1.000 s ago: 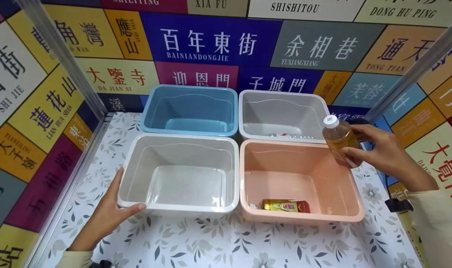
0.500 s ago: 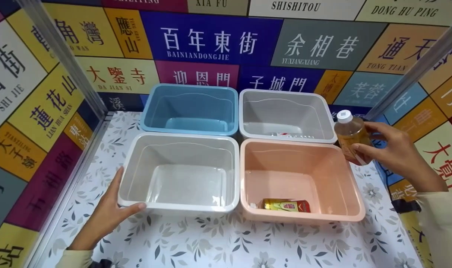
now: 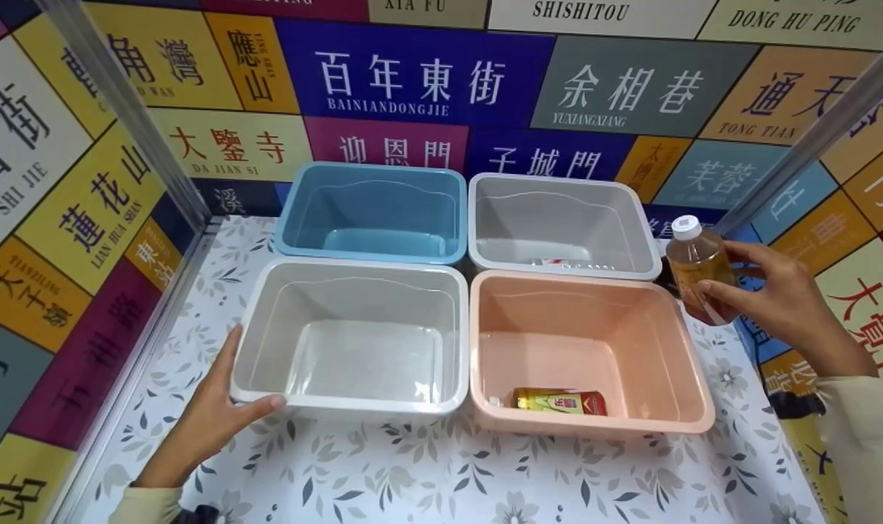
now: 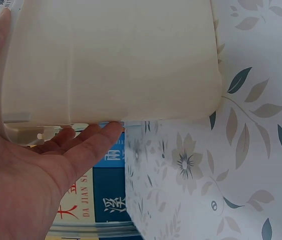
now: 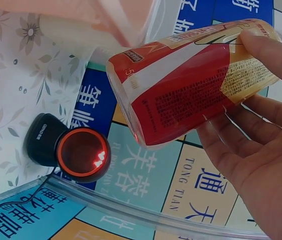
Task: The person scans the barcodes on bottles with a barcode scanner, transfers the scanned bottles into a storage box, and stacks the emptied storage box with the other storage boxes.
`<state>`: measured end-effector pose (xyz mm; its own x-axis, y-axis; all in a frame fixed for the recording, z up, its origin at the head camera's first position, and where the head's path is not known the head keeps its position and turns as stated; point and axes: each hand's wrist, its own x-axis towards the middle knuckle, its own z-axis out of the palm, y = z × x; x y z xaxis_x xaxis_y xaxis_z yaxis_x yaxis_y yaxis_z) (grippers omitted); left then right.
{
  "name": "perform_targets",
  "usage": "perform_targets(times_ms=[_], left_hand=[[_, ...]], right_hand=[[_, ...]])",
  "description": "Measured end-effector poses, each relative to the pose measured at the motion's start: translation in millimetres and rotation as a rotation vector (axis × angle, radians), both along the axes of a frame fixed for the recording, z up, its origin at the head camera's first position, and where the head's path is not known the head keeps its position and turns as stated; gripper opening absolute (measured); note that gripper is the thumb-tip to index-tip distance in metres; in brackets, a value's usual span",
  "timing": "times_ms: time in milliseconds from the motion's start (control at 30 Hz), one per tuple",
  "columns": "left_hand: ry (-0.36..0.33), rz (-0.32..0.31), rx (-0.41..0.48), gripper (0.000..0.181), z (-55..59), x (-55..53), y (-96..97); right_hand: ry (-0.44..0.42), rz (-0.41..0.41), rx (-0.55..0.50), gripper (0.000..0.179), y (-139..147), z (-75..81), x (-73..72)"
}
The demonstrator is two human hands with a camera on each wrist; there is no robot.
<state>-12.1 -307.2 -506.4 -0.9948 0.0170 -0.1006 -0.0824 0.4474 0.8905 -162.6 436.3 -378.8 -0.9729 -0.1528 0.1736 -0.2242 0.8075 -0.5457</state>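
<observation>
My right hand (image 3: 779,295) grips a plastic drink bottle (image 3: 699,273) with a white cap, beyond the right side of the pink bin (image 3: 594,426). In the right wrist view, its red and yellow label faces the camera, and the base tilts toward a black scanner (image 5: 45,140) with a glowing red window. Fingers and thumb lie on opposite sides of the bottle. My left hand (image 3: 204,422) rests at the front left corner of a pale grey bin (image 3: 368,407), thumb along the front rim. In the left wrist view, its straight fingers touch the bin's outer wall.
A blue bin (image 3: 372,251) and another grey bin (image 3: 568,182) stand behind. The rear grey bin has a clear bottle (image 3: 557,263) in it. A yellow and red bottle (image 3: 557,402) lies in the pink bin. Sign-covered walls (image 3: 412,73) border the flowered tabletop (image 3: 383,473).
My right hand has carried the drink bottle rightward, from over the pink bin's right rim to outside it. My left hand stays at the grey bin's corner.
</observation>
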Motion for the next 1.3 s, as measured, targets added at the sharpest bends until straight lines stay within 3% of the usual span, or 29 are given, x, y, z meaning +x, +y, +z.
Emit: perform_targets(times_ms=[433, 800, 1300], left_hand=[[-0.014, -0.003, -0.009, 0.133, 1.6, 0.5, -0.2], [-0.012, -0.003, -0.018, 0.133, 1.4, 0.9, -0.4], [-0.017, -0.005, -0.02, 0.131, 1.0, 1.3, -2.3]], right_hand=[[-0.015, -0.033, -0.017, 0.074, 6, -9.8, -1.8], [-0.06, -0.078, -0.008, 0.081, 11, -27.1, -4.9], [-0.052, -0.135, -0.023, 0.079, 23, -50.1, -6.2]])
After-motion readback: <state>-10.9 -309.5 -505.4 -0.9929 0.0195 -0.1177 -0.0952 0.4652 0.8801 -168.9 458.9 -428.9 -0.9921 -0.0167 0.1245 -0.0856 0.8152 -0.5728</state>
